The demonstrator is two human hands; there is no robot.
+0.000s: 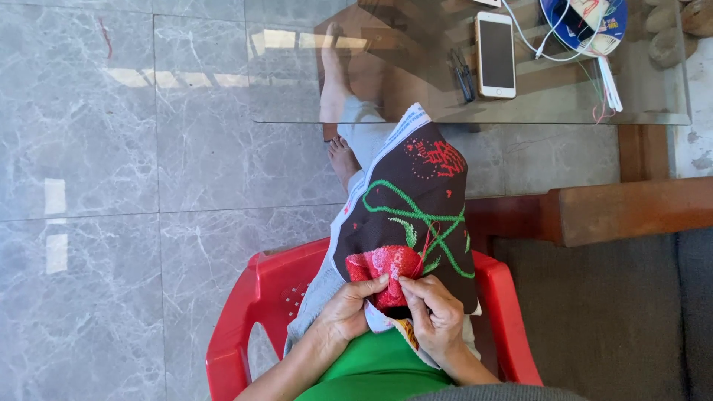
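**Both hands pinch the embroidered cloth on your lap**

Your left hand (347, 308) is closed on the near edge of the dark cloth (416, 215), fingers curled over the top and thumb tucked under the fold. Your right hand (437, 312) sits just beside it, thumb and forefinger pinched together on the cloth right at the red stitched flower (386, 263). I cannot tell whether a needle sits in that pinch; it is too small to see. A red thread (428, 241) runs up from your right fingertips across the green stitched lines.

The cloth is draped over your knee and reaches away from you towards the glass table (653, 96), its pale border along the left side. You are seated on a red plastic chair (245, 327), with your bare feet (338, 111) resting on the grey marble floor (111, 223), partly under the glass.

On the table, well apart from your hands, lie a white phone (495, 54), a pair of dark scissors (463, 74) just beside it, a white cable (535, 44) and a round blue container (583, 26) with threads spilling out.
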